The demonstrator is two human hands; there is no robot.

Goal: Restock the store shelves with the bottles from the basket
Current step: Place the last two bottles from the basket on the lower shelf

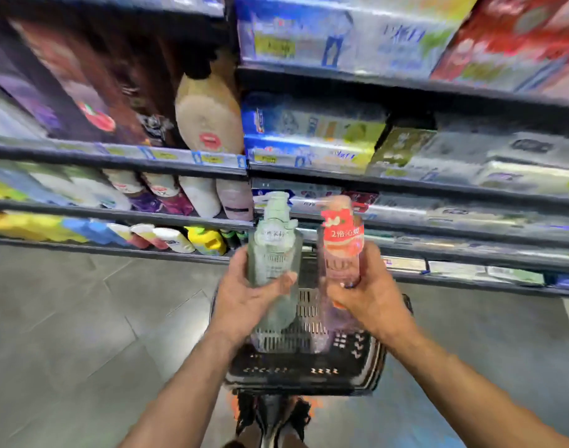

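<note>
My left hand (244, 295) grips a clear pale-green pump bottle (273, 250) around its lower body, holding it upright. My right hand (370, 292) grips a clear pink pump bottle (339, 244) with a red label. Both bottles are raised side by side above the black slatted basket (309, 370), which stands on the floor below my hands. In front of me are the store shelves (147, 218), with bottles lying on the left bays. The view is motion-blurred.
Left shelf bays hold boxed goods, a tan pouch (209, 114) and rows of coloured bottles (205, 240). Right bays hold blue and grey wrapped packs (315, 137). Grey tiled floor (83, 318) spreads to the left. My shoes (273, 418) show behind the basket.
</note>
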